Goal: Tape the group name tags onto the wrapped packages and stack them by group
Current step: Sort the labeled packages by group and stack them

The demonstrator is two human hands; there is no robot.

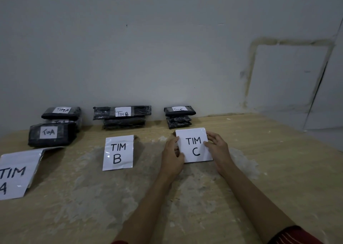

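**Clerk:** Item one, what do your hands have?

**Checker:** Your left hand (171, 157) and right hand (218, 150) both grasp the "TIM C" sign (194, 147), a white sheet. Left fingers pinch its left edge, the right thumb presses on its right face. It sits low over the table (269, 160), just in front of the C stack; you cannot tell whether its lower edge touches the wood.

**Clerk:** Item two, the other signs?

**Checker:** The "TIM B" sign (118, 153) lies on the table to your left of centre, its top right corner curled. The "TIM A" sign (17, 175) lies at the far left, partly cut by the frame edge, its upper edge lifted.

**Clerk:** Item three, the packages?

**Checker:** Three groups of black wrapped packages against the wall (167, 48). The A stack (59, 121) stands at the left, three tags showing, one package leaning at the front. The B stack (123, 116) is in the middle, its top package tagged and wider than those below. The C stack (179, 116) is at the right, tag on top, directly behind the sheet you hold.
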